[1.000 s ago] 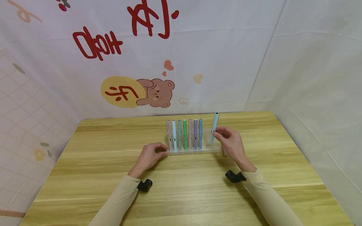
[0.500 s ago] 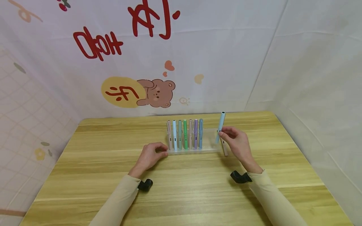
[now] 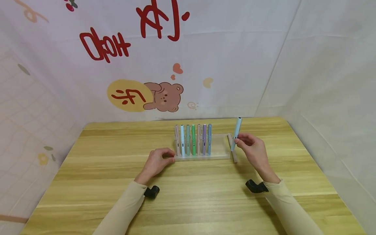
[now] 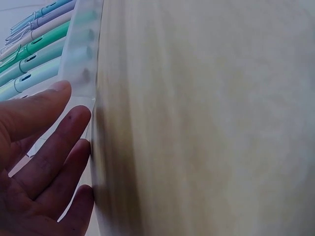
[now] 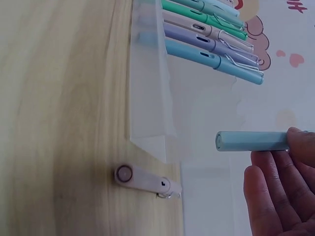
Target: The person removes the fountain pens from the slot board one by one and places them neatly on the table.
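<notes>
Nearest are two beige sleeves (image 3: 118,209) on a wood-grain desk (image 3: 188,202), with a black fitting at each wrist, the left one (image 3: 151,192) and the right one (image 3: 255,186). Beyond the cuffs come the hands. The left hand (image 3: 157,162) is at the left end of a clear pen holder (image 3: 220,145), its grip loose and rather narrow, thumb and forefinger by the holder's corner; whether they press on it I cannot tell. The right hand (image 3: 255,151) has its grip closed on a light-blue pen (image 3: 237,129), pinched between thumb and fingers, held almost upright, top leaning a little to the right, lower end clear of the desk. Just beside the holder's right end a pinkish-beige pen (image 5: 147,180) lies on the desk, clip showing in the right wrist view. Seven pens stand in the holder's left and middle part; from the left: dusty pink (image 3: 177,143), pale blue (image 3: 182,142), grey-green (image 3: 188,142), bright green (image 3: 193,142), pale pink (image 3: 198,142), purple (image 3: 204,142) and mid-blue (image 3: 209,142). Behind the desk hangs a white backdrop (image 3: 235,55) printed with a brown bear (image 3: 168,98), a yellow oval (image 3: 121,104) and red lettering (image 3: 159,22)
</notes>
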Tool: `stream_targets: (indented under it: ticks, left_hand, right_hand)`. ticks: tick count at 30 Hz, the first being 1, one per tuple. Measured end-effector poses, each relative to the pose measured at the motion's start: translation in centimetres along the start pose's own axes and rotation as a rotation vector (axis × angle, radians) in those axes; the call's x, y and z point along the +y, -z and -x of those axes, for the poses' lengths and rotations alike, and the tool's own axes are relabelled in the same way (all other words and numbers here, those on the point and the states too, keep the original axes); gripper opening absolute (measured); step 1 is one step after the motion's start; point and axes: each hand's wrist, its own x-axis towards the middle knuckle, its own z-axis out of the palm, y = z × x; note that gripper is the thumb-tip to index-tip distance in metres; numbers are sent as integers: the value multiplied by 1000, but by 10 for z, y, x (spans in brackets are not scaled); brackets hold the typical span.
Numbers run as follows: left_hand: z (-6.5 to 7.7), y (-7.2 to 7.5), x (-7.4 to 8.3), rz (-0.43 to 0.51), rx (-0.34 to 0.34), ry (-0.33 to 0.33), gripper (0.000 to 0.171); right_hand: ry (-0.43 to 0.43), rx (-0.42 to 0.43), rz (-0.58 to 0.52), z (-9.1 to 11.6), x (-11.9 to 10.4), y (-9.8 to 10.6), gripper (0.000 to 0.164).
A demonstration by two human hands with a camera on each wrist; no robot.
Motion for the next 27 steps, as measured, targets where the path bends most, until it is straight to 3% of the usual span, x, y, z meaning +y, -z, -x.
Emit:
stream_targets:
  ticks: [27]
  left_hand:
    - [1, -1, 1, -2, 7, 15, 11]
  right_hand:
    - [-25, -6, -37, 5, 12, 21, 36]
